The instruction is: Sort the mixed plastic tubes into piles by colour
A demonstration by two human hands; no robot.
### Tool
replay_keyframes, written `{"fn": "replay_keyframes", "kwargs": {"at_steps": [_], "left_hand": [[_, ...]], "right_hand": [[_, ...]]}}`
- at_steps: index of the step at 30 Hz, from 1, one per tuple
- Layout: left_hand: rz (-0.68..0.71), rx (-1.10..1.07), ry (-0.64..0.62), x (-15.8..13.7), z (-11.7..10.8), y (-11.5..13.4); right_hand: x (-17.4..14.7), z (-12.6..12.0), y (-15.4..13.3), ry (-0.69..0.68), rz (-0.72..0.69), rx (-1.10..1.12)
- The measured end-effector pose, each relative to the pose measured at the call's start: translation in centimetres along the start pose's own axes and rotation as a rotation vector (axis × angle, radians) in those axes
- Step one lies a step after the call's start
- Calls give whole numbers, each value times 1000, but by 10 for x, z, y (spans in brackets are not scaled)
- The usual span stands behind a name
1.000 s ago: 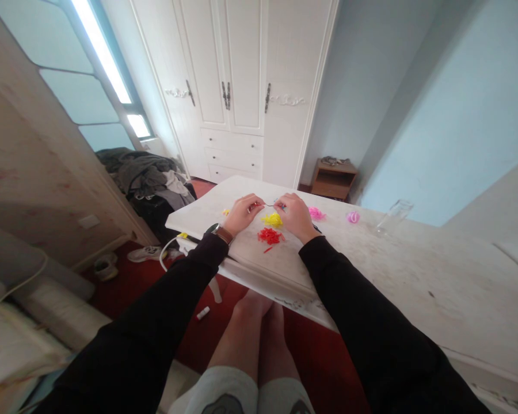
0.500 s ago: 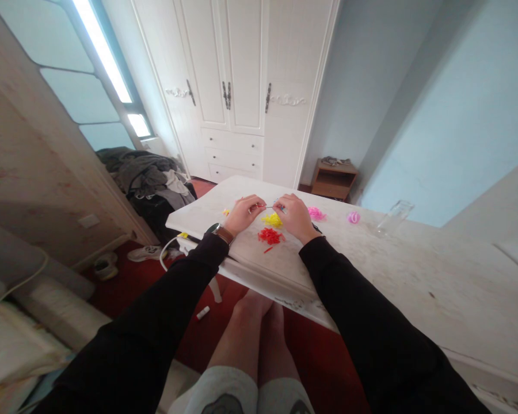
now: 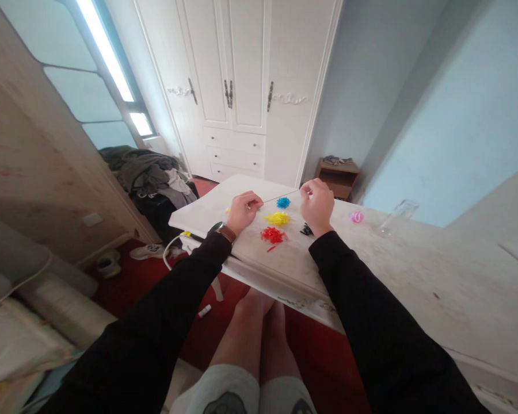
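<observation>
A thin dark string (image 3: 281, 196) runs taut between my two hands over the table. My left hand (image 3: 244, 210), with a watch on the wrist, pinches its left end. My right hand (image 3: 318, 202) is closed on the other end, higher and to the right. Beneath the string lies a pile of small blue pieces (image 3: 283, 202). Nearer me are a yellow pile (image 3: 278, 218) and a red pile (image 3: 273, 235) of small tube-like pieces. Some black pieces (image 3: 306, 229) show beside my right wrist, partly hidden by it.
The white table (image 3: 397, 270) stretches off to the right. On it are a pink-purple roll (image 3: 356, 217) and a clear glass container (image 3: 399, 216). A wardrobe (image 3: 237, 69) stands beyond the table. Clothes (image 3: 147, 172) are heaped at the left.
My right hand has moved right and up, away from my left hand. The string between them now shows much longer, and the blue pile has come into view. My left hand has barely moved.
</observation>
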State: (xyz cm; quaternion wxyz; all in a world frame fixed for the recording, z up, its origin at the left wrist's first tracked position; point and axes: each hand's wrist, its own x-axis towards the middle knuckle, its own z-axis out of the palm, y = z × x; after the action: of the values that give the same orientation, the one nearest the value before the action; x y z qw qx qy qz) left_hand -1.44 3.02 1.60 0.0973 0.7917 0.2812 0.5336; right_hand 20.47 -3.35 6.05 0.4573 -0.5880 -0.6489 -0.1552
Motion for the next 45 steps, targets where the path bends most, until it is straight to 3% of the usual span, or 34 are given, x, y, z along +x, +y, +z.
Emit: {"fn": "replay_keyframes", "kwargs": {"at_steps": [2, 6, 9, 21, 28, 30, 34, 36, 41, 45], "left_hand": [[10, -1, -14, 0, 1, 1], [50, 7, -82, -1, -1, 4], [82, 13, -108, -1, -3, 6], [62, 0, -97, -1, -4, 8], [90, -7, -118, -1, -4, 7], [85, -1, -80, -1, -4, 6], [25, 26, 73, -1, -4, 3], [23, 27, 88, -1, -3, 3], [75, 2, -8, -1, -3, 6], [43, 30, 19, 0, -2, 5]], "right_hand": [[-1, 0, 1, -1, -12, 16], [-9, 9, -11, -184, -194, 90], [-13, 16, -18, -251, -232, 170], [-14, 20, -15, -274, -200, 282], [-15, 20, -17, -257, -194, 217], [-12, 17, -14, -206, -177, 175], [-3, 8, -3, 32, -18, 134], [-2, 6, -2, 71, 5, 130], [-10, 12, -13, -133, -178, 166], [-12, 16, -15, -178, -191, 245]]}}
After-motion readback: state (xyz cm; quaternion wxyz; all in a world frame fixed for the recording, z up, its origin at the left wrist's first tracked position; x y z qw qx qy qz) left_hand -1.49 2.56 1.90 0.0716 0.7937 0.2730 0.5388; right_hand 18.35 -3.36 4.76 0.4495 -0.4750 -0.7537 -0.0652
